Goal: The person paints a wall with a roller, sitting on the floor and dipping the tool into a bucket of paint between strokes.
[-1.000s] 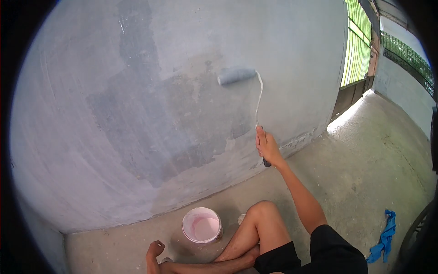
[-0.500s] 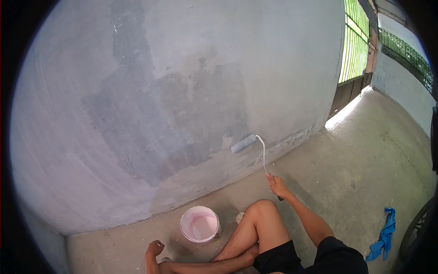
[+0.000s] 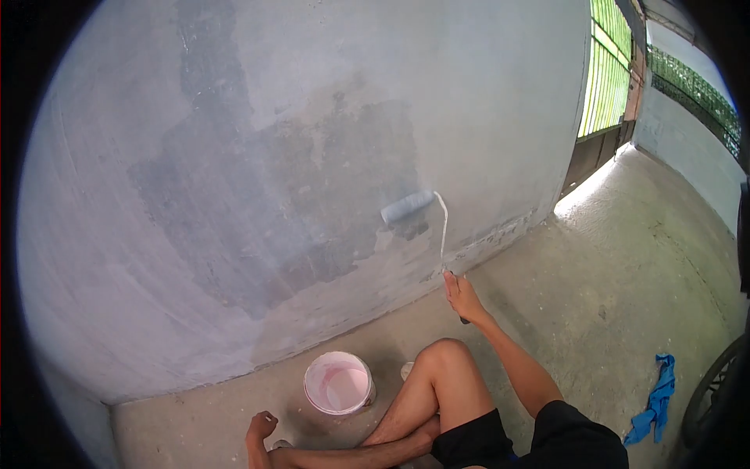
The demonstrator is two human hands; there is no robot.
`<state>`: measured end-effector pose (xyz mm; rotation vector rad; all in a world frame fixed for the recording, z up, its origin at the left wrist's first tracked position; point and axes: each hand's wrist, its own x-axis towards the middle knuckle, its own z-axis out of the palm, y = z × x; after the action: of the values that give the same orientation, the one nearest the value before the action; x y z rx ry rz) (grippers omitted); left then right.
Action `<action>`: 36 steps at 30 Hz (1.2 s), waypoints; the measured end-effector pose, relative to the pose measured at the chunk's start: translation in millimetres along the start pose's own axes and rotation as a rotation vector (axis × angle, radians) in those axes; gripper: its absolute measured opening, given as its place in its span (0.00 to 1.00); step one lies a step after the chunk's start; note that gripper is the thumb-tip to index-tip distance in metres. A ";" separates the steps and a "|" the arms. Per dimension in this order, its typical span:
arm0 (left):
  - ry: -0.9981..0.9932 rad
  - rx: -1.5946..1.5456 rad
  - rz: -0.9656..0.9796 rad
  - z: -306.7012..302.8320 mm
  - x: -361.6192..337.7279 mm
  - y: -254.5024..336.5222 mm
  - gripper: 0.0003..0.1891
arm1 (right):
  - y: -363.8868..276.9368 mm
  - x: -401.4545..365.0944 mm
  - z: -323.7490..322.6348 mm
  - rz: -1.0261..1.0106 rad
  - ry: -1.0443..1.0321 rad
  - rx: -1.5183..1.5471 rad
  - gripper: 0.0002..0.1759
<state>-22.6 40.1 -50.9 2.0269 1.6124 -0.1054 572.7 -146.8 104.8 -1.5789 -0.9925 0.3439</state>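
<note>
Grey-coated paint roller (image 3: 406,207) pressed against wall (image 3: 234,117), right hand (image 3: 461,297) gripping it; left hand (image 3: 262,428) curled closed.

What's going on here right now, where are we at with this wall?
A person sits on the concrete floor facing the wall. Their right hand grips the handle of a paint roller, whose sleeve is pressed against the wall at the lower right edge of a darker patch. The left hand is loosely curled down by the floor, holding nothing visible, near a white bucket with pale pink inside. A blue cloth lies on the floor to the right.
</note>
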 end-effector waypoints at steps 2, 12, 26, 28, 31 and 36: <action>0.026 -0.010 0.035 0.9 -0.6 -1.4 0.13 | 23.8 -13.6 -4.3 0.112 -0.010 -0.152 0.35; -0.017 -0.033 -0.029 2.3 2.8 -6.1 0.13 | 25.3 -38.6 -29.6 0.135 -0.033 -0.332 0.33; 0.029 0.009 0.064 -0.3 -0.6 0.6 0.15 | 30.6 -44.2 -1.1 0.096 0.038 -0.426 0.30; 0.023 0.002 0.067 -0.7 -0.2 1.1 0.15 | 29.6 -49.5 -13.1 0.145 0.002 -0.466 0.30; 0.020 -0.002 0.065 0.6 -0.7 2.3 0.15 | 21.4 -49.2 -17.3 0.167 -0.028 -0.487 0.30; 0.004 0.020 0.057 0.2 0.1 1.1 0.15 | -23.8 -28.0 7.4 0.049 0.038 -0.422 0.28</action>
<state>-21.5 39.9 -50.7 2.0877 1.5608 -0.0971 541.3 -163.8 116.2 -1.9842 -1.0437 0.1410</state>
